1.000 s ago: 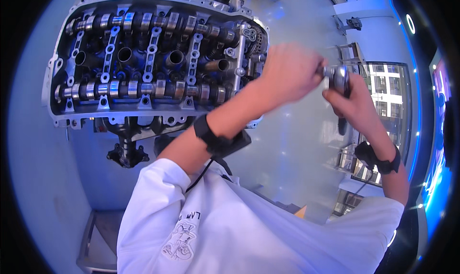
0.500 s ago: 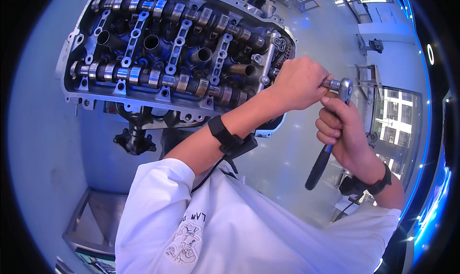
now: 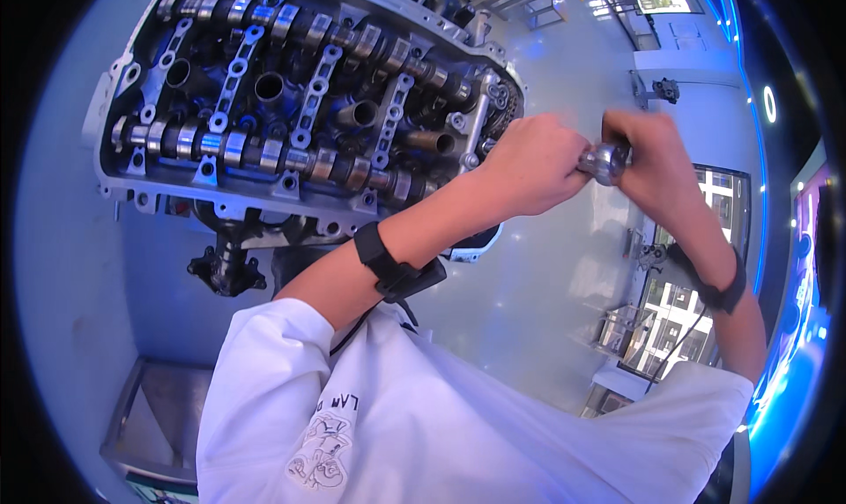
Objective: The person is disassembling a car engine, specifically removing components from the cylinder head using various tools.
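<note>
My left hand (image 3: 539,165) is closed round the shaft end of a ratchet wrench, beside the right end of the engine's cylinder head (image 3: 304,206). Just past that fist the round metal head of the ratchet wrench (image 3: 606,164) shows. My right hand (image 3: 654,160), smeared a little by motion, is closed on the wrench's handle, which is mostly hidden from view. Two camshafts (image 3: 264,151) lie along the open cylinder head, with several bearing bridges between them. At its right end a timing chain (image 3: 509,107) is partly hidden by my left hand and forearm.
Below the cylinder head a dark exhaust manifold piece (image 3: 227,270) sticks out. A metal bin (image 3: 145,416) stands at the lower left. Grey floor (image 3: 493,301) stretches to the right, with workbenches and engine parts at its far side.
My right hand has swung upward with the ratchet handle, which pointed down toward me before. The left hand keeps its grip. The whole view has shifted slightly.
</note>
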The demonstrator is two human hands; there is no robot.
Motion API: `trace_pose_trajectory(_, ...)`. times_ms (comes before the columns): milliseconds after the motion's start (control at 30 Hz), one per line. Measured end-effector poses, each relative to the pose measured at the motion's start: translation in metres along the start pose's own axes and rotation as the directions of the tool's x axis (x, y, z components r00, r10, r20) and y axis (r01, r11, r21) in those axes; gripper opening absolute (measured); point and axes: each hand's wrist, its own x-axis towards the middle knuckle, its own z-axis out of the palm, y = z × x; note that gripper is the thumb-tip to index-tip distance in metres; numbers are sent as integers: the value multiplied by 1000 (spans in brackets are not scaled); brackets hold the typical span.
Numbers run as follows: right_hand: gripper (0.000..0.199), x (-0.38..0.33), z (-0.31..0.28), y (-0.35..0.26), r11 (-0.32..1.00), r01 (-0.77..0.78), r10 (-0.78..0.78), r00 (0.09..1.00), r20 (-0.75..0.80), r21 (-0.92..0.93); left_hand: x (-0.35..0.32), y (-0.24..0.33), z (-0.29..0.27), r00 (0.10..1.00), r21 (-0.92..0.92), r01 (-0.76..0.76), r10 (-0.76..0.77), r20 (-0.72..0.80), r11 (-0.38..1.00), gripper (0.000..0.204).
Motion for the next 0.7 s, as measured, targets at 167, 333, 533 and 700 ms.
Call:
trace_pose_trajectory(167,18,-4,-10,-55,596,-599,178,748,639,535,-3,7,0,998,40,-47,45,50,998,9)
trace_pose_trajectory(333,18,5,-26,1,955,143,-166,984,-68,-260,15,31,-6,977,-12,29,-26,209,1000,12)
trace_pose_trajectory(533,21,20,-43,49,992,127,-121,876,-467,-19,114,5,-37,981,-161,-191,195,14,968,12)
trace_pose_trajectory(700,27,49,2,48,955,42,86,909,-408,294,124,-34,-39,951,-142,126,-79,298,982,15)
